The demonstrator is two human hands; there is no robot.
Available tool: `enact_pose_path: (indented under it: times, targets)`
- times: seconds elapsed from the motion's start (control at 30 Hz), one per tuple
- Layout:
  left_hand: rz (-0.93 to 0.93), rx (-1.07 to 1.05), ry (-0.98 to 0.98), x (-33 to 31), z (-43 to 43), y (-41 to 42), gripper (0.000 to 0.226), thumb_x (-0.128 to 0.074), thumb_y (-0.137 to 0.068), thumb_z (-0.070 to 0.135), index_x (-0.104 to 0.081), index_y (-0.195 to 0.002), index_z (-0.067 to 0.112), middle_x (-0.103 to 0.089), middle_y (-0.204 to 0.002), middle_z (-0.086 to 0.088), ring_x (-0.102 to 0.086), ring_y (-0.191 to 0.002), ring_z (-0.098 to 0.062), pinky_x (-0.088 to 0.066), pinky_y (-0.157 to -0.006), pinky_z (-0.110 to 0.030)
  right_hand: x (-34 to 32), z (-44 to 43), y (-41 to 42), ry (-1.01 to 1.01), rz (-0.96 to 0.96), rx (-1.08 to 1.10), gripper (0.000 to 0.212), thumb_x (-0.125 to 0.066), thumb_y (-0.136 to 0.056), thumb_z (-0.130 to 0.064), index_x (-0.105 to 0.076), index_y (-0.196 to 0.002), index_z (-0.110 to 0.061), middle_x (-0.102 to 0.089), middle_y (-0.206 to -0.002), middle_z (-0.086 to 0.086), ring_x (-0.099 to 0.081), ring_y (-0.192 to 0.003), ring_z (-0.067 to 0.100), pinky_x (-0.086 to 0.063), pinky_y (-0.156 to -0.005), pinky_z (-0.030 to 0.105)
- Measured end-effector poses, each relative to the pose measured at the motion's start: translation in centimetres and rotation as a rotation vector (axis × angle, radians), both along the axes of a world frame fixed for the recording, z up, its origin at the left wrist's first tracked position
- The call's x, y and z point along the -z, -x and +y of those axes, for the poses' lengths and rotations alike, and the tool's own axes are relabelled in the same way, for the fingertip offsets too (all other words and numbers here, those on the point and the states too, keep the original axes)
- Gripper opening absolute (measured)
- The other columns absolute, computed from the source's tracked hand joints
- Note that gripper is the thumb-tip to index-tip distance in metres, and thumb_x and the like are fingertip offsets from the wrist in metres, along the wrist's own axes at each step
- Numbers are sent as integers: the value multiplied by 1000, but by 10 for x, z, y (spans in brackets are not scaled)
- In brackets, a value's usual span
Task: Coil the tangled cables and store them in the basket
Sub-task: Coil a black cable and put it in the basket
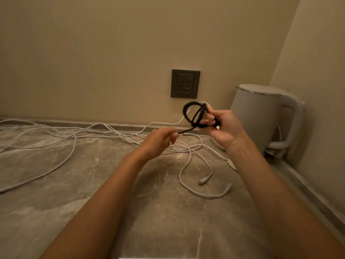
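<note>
Well, my right hand, up at one o'clock, has its fingers curled round a small coil of black cable. My left hand, at twelve, pinches the cable's loose tail. As I judge it, the coil could spring open if that grip eases. One strand of the white cables rises behind it and may snag, though I cannot tell if it is caught. The kettle crowds the corner at two o'clock. Open room lies toward six, over the counter. I see no basket.
</note>
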State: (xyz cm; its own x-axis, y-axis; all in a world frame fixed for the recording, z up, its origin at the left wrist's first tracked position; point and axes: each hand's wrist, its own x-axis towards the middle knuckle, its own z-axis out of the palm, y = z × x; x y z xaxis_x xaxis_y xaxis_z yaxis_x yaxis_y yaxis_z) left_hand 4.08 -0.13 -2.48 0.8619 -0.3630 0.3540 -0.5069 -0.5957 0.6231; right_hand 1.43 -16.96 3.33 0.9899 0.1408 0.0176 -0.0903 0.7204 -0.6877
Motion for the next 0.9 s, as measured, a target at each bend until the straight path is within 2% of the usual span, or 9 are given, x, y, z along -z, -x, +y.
enact_pose_path:
  times: [0.1,0.2,0.3,0.4,0.47,0.6,0.77,0.9]
  targets:
    - [-39,-56,-109,-2,6,0,24,-47,-94,14,-50,-71,18,-48,-66,10,-44,-63,-8,-32,-61,-28,1,0,4,345,4,-175,25,-37,-96,-4,-46,-72,-5,-38,-45,-1,-31,-35,3,-37,-43,12]
    - [-43,-89,-123,-12,10,-2,18,-47,-94,14,-61,-85,7,-57,-74,1,-48,-68,-14,-37,-65,-30,4,0,4,463,26,-269,26,-36,-96,-3,-46,-71,-6,-37,-44,-2,-30,-35,2,-34,-43,11]
    - [-33,-127,-140,-24,13,-1,19,-49,-94,23,-59,-82,12,-49,-67,5,-43,-64,-13,-35,-59,-30,6,-1,4,579,59,-336,25,-37,-95,-3,-48,-73,-6,-38,-44,-3,-30,-36,1,-34,-43,12]
    - [-88,-161,-204,-35,10,4,21,-51,-93,28,-60,-84,11,-48,-67,6,-43,-66,-15,-30,-61,-30,13,4,3,703,104,-348,26,-36,-95,-1,-51,-74,-4,-40,-44,-3,-31,-34,1,-36,-40,12]
    - [-118,-174,-224,-41,5,8,22,-50,-94,28,-61,-86,11,-52,-73,2,-47,-72,-18,-30,-62,-30,17,9,2,782,122,-308,26,-36,-96,0,-50,-75,-4,-43,-42,-3,-32,-33,1,-36,-41,12]
    - [-185,-170,-229,-51,-5,16,27,-45,-96,26,-63,-91,7,-64,-90,-9,-56,-82,-25,-43,-71,-36,20,20,0,856,100,-70,27,-40,-96,2,-52,-72,-1,-46,-37,-4,-35,-30,2,-36,-40,12]
    - [-281,-147,-173,-54,-16,23,26,-43,-98,22,-60,-91,3,-64,-87,-14,-54,-76,-27,-46,-71,-40,22,25,-4,853,-23,275,31,-47,-94,1,-53,-63,-2,-45,-55,6,-36,-45,10,-36,-49,19]
    - [-253,-69,-41,-54,-23,28,23,-47,-95,15,-60,-96,-4,-62,-84,-19,-53,-72,-31,-47,-69,-41,24,24,-8,708,-66,380,33,-48,-95,-3,-55,-62,-6,-45,-54,4,-37,-46,11,-38,-54,21]
